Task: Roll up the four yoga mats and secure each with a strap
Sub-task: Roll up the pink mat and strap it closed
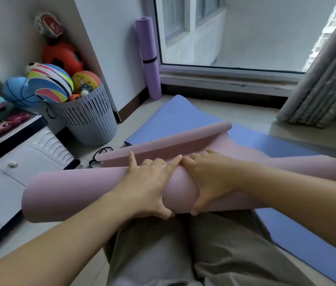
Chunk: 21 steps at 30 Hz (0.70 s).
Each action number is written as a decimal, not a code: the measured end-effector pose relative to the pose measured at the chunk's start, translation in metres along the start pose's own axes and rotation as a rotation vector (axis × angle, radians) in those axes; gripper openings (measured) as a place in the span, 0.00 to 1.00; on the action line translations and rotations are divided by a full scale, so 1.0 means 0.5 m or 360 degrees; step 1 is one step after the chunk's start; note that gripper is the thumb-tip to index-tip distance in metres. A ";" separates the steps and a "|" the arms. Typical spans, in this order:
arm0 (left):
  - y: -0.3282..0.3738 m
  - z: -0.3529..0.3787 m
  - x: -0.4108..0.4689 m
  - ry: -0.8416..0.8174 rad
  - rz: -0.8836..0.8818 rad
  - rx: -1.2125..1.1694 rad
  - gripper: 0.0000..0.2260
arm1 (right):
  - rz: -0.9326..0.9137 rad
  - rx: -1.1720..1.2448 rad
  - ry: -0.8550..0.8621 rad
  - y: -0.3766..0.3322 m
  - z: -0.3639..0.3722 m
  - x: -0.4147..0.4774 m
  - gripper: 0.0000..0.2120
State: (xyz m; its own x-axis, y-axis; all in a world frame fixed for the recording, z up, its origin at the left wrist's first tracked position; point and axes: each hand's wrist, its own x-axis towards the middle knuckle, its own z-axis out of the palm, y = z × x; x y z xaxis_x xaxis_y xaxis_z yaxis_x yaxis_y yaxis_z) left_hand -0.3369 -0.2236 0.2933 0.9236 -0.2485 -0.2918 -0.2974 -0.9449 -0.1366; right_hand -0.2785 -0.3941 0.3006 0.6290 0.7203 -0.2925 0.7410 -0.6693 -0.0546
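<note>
A pink foam yoga mat (pixel 70 193) lies partly rolled across the person's lap, with the thick roll running from left to right just above the grey trousers (pixel 163 254). Its unrolled part stretches away, and its far end (pixel 163 141) curls back on itself. The left hand (pixel 148 182) and right hand (pixel 210 178) sit side by side at the middle of the roll, almost touching. Both wrap round it, fingers spread over the top and thumbs tucked under the near side. Beneath it a flat blue yoga mat (pixel 183 114) lies on the tiled floor (pixel 251 118). A loose black cord strap (pixel 101 154) lies on the floor at the pink mat's left edge. A purple rolled yoga mat (pixel 148 58), bound with a black band (pixel 149 60), stands upright by the window (pixel 245 34), near a grey slatted plastic basket (pixel 88 118) of balls.
</note>
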 end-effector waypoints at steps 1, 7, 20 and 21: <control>-0.004 -0.001 0.003 0.0003 -0.0006 -0.0043 0.55 | 0.0014 0.0027 -0.0040 -0.001 -0.003 0.004 0.54; -0.036 -0.093 -0.009 0.0220 -0.0018 -0.0147 0.54 | 0.0005 -0.0006 0.0176 0.019 -0.076 -0.005 0.43; 0.021 -0.023 -0.058 -0.0157 0.0102 -0.0288 0.55 | -0.0070 0.0076 -0.0196 -0.021 -0.008 -0.056 0.45; 0.015 -0.022 -0.053 -0.0167 0.0091 -0.0298 0.55 | -0.0040 0.0027 -0.0150 -0.021 -0.010 -0.064 0.45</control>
State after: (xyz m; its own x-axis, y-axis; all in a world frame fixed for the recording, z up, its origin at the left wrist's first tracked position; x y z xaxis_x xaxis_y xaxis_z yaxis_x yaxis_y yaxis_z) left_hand -0.3608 -0.2262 0.3102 0.8735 -0.2885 -0.3921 -0.2893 -0.9554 0.0584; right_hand -0.3054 -0.4092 0.3156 0.5849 0.7170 -0.3793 0.7516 -0.6549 -0.0788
